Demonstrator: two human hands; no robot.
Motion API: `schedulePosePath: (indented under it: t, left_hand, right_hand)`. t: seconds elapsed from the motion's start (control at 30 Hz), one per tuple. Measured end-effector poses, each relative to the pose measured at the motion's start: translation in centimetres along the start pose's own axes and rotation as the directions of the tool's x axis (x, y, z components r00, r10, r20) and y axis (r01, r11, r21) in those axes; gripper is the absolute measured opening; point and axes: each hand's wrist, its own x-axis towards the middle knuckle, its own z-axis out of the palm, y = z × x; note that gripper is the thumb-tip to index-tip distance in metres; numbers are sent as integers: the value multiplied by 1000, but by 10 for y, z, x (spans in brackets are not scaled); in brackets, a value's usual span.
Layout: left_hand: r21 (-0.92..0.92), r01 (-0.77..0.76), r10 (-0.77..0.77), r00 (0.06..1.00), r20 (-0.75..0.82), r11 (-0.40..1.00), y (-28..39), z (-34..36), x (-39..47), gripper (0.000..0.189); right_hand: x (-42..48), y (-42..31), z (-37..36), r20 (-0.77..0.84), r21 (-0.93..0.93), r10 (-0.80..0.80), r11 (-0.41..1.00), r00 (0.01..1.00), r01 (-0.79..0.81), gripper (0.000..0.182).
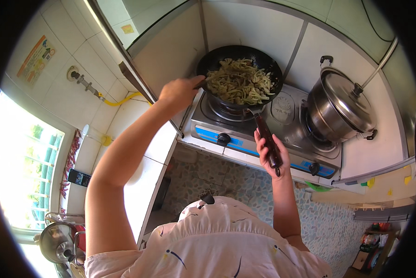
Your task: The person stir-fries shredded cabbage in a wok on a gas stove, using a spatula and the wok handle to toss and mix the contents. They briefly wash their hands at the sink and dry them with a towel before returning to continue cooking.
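A black wok (241,51) sits over the left burner of a two-burner gas stove (208,121). Shredded pale green vegetable, possibly cabbage (242,83), is heaped inside, with some darker bits among it. My right hand (275,154) is wrapped from below around the wok's dark brown handle (267,142). At the wok's left rim, my left hand (180,92) grips the dark handle of a cooking utensil (201,84). The utensil's working end is hidden by the food, so its kind cannot be told.
A lidded steel pot (336,104) stands on the right burner. Panels (253,31) enclose the stove, with a metal-edged one (135,69) close by my left forearm. Further left are a white tiled counter (152,173), a yellow gas hose (121,100) and a phone (79,177).
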Motion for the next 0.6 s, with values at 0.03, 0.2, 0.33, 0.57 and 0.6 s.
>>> schedulePosePath:
  t: [0.03,0.2,0.33,0.57,0.6]
  left_hand:
    - [-66,-40,36,997,-69,997,-10,3,2,42]
    - [-349,32,-68,993,-92,937,-54,30,31,34]
    - [-730,473,-197,878,436,494,-34,33,63,32]
    - [-387,-19,83,985,149,922,15,3,33,36]
    - [-88,-290,286,957,-52,953,11,-4,19,37]
  right_hand:
    - [0,-2,-2,47,82,61,995,997,-64,41]
    - [0,-4,-1,3,35,64,997,998,-64,33]
    - [0,-4,-2,16,27,63,998,998,-63,35]
    - [1,-4,-3,13,38,90,995,996,-91,37]
    - [1,-4,-4,19,44,89,995,996,-90,40]
